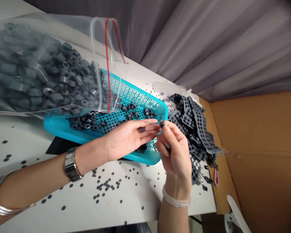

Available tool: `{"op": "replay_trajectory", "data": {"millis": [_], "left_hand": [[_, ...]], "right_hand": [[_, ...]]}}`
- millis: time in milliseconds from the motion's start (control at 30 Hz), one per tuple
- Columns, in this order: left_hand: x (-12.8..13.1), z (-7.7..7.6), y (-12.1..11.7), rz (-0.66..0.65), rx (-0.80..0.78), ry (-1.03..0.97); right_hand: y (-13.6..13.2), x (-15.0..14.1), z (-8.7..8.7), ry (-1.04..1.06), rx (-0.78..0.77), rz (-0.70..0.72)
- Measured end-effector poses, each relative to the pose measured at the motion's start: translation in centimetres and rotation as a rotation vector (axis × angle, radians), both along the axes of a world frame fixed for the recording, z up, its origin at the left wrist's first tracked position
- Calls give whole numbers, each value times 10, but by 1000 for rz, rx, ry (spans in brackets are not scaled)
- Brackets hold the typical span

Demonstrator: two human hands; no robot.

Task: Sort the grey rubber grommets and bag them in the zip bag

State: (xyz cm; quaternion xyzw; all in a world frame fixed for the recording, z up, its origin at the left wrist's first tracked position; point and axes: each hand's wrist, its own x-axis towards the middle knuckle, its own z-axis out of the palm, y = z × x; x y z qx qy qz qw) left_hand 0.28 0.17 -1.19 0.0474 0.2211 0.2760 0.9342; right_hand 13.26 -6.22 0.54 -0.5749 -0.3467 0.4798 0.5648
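My left hand (129,137) reaches from the left over the near corner of a turquoise perforated basket (135,97). Its fingers are stretched out, with one small dark rubber ring (142,129) resting on them. My right hand (174,152) comes up from below and pinches another small dark ring (162,124) between thumb and forefinger, touching my left fingertips. Several dark grey rings (87,123) lie loose in the basket. A large clear zip bag (46,68) full of such rings rests across the basket's left end.
A heap of grey punched rubber sheets (194,126) lies right of the basket. Small dark discs (106,186) are scattered over the white table (26,136). A cardboard panel (262,155) stands at the right, a grey curtain (208,42) behind.
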Motion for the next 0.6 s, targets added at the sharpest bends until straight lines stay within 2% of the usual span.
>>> {"op": "replay_trajectory", "data": {"millis": [67, 167, 433, 600], "left_hand": [[0, 0, 0, -3, -24, 3], [0, 1, 1, -15, -17, -23], [-1, 7, 2, 38, -42, 62], [-3, 4, 4, 45, -17, -29]], "right_hand": [[2, 1, 3, 362, -59, 53], [5, 1, 4, 603, -118, 43], [4, 6, 0, 628, -100, 69], [4, 8, 0, 582, -99, 69]]}}
